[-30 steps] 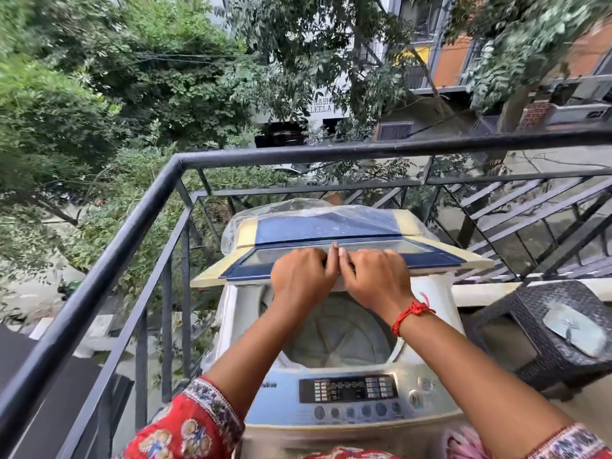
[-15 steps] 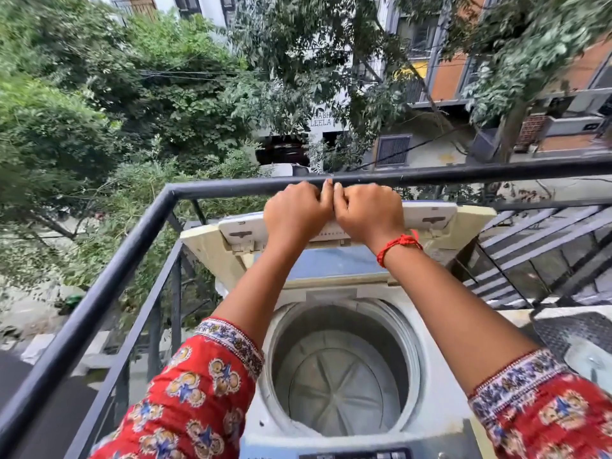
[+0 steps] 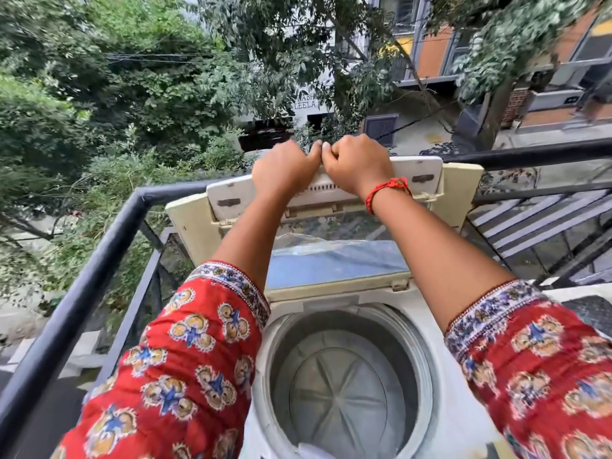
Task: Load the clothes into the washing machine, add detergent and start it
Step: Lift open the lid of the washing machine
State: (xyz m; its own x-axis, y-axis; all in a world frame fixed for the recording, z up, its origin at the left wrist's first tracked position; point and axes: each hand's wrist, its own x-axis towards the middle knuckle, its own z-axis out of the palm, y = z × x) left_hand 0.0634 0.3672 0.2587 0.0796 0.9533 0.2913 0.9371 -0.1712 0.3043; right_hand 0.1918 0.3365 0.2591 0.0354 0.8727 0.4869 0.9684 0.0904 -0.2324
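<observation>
A white top-loading washing machine (image 3: 440, 326) stands on a balcony in front of me. Its folding lid (image 3: 427, 175) is raised and folded back toward the railing, cream underside facing me, blue panel (image 3: 334, 266) below. My left hand (image 3: 284, 167) and my right hand (image 3: 357, 165), with a red thread at the wrist, grip the lid's top edge side by side. The round drum (image 3: 344, 385) lies open below my arms, its grey pulsator bare, with no clothes visible. A scrap of something white shows at the drum's near rim. No detergent is in view.
A black metal railing (image 3: 99, 260) runs along the left and behind the machine (image 3: 530, 154). Beyond it lie trees, a street far below and buildings. A dark wicker stool (image 3: 592, 309) sits at the right edge.
Both hands have lifted the lid from nearly flat over the drum to fully raised and folded back. The drum is now exposed and my view has moved closer over it.
</observation>
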